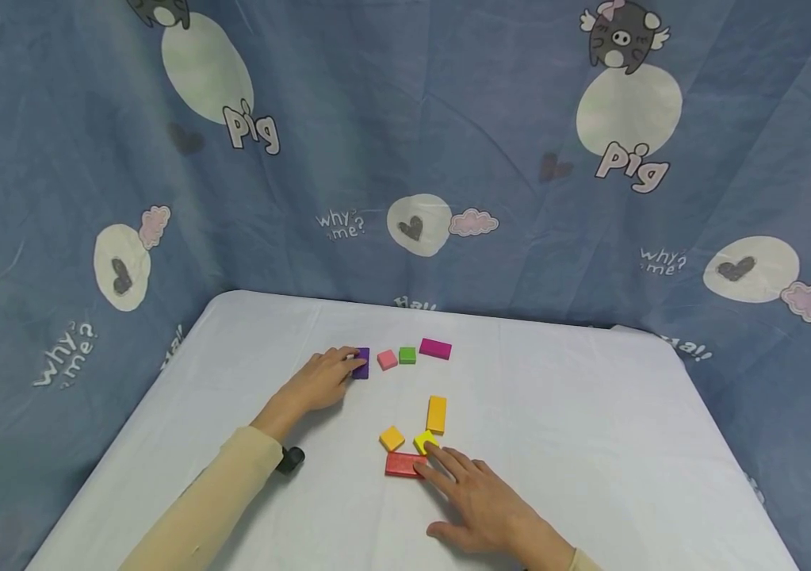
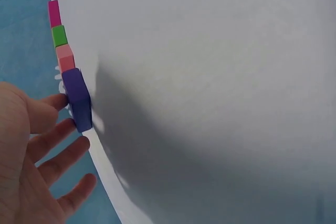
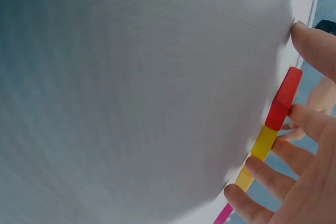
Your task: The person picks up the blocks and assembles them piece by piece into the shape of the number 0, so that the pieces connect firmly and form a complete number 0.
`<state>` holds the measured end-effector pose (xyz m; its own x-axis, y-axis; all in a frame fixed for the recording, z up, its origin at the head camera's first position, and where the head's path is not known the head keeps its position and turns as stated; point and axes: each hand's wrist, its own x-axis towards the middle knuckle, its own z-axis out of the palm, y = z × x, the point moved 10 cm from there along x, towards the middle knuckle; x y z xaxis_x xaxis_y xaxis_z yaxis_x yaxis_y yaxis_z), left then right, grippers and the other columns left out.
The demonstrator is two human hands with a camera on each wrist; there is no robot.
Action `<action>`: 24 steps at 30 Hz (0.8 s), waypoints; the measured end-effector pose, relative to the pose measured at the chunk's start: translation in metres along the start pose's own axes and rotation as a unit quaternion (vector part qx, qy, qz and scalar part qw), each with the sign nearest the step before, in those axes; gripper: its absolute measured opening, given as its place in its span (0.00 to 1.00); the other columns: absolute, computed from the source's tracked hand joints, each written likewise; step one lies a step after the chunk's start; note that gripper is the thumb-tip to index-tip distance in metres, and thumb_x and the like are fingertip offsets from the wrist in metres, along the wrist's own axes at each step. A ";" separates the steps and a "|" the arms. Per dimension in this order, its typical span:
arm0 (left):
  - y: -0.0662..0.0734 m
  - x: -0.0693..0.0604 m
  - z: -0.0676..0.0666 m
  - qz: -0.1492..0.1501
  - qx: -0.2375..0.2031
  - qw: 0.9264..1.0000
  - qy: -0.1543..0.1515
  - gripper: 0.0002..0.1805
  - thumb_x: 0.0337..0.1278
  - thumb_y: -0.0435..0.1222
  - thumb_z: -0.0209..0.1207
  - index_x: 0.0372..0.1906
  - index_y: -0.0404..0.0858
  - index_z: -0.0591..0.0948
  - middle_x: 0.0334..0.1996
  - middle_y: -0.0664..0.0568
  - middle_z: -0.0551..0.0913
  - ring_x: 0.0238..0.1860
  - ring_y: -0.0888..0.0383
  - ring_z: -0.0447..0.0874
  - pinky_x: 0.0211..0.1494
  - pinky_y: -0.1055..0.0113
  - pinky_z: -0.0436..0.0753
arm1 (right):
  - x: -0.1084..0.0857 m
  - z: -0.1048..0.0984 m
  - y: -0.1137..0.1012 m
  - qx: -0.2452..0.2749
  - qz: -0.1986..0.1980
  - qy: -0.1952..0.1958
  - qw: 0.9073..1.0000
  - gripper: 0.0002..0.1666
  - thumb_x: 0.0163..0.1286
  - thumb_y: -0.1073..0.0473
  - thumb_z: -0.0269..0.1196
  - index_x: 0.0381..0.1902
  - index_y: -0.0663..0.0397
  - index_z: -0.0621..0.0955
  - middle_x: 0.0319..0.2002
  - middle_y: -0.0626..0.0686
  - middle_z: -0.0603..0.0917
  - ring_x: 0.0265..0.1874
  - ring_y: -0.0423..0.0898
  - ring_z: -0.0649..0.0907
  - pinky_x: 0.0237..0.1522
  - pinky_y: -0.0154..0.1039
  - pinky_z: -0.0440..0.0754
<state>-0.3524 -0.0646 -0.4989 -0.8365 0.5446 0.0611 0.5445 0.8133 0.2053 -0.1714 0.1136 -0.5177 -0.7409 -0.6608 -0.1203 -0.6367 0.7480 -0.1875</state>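
My left hand (image 1: 321,379) reaches to the far side of the table, its fingertips at a purple block (image 1: 361,364). In the left wrist view the purple block (image 2: 77,99) stands beside the loosely spread fingers (image 2: 52,142), not enclosed by them. Nearer the front, my right hand (image 1: 480,503) is spread low, with fingertips at a red block (image 1: 403,465) and a yellow block (image 1: 424,442). The right wrist view shows the red block (image 3: 284,98) and yellow block (image 3: 263,142) along the extended fingers; the thumb stays apart from them.
Right of the purple block sit a pink block (image 1: 387,360), a green block (image 1: 407,355) and a magenta block (image 1: 435,349). An orange square block (image 1: 392,438) and an orange long block (image 1: 437,415) lie near the red one. Blue patterned cloth (image 1: 405,143) hangs behind the white table (image 1: 591,436).
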 end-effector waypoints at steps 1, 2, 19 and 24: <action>0.001 0.000 -0.001 0.003 -0.001 1.000 0.005 0.21 0.68 0.31 0.51 0.63 0.38 0.77 0.63 0.42 0.73 0.61 0.44 0.73 0.58 0.45 0.73 | 0.000 0.000 0.000 0.000 -0.001 0.002 1.000 0.47 0.66 0.25 0.52 0.77 0.36 0.58 0.76 0.50 0.55 0.69 0.51 0.64 0.60 0.53 0.73; 0.001 0.000 -0.002 0.005 -0.001 1.000 0.008 0.20 0.68 0.32 0.52 0.63 0.38 0.78 0.62 0.42 0.74 0.60 0.45 0.74 0.57 0.46 0.73 | 0.000 -0.001 0.000 -0.001 -0.003 0.004 1.000 0.47 0.66 0.26 0.52 0.77 0.36 0.58 0.76 0.50 0.56 0.69 0.51 0.64 0.60 0.53 0.73; -0.004 -0.002 0.004 -0.018 -0.069 0.997 0.007 0.27 0.66 0.41 0.59 0.67 0.36 0.73 0.68 0.35 0.66 0.67 0.38 0.66 0.65 0.42 0.66 | 0.001 0.003 0.003 0.011 0.013 -0.016 1.000 0.47 0.64 0.24 0.52 0.77 0.33 0.57 0.76 0.48 0.55 0.69 0.51 0.64 0.61 0.55 0.72; -0.005 -0.002 0.006 -0.022 -0.074 0.997 -0.001 0.26 0.65 0.41 0.61 0.66 0.38 0.75 0.66 0.37 0.69 0.66 0.40 0.68 0.64 0.42 0.66 | 0.001 0.003 0.002 0.017 0.014 -0.016 1.000 0.47 0.65 0.25 0.52 0.77 0.33 0.57 0.76 0.48 0.55 0.69 0.51 0.64 0.61 0.55 0.71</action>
<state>-0.3532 -0.0688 -0.5064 -0.8589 0.5100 0.0468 0.4925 0.7973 0.3491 -0.1728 0.1145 -0.5209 -0.7508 -0.6414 -0.1580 -0.6072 0.7643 -0.2171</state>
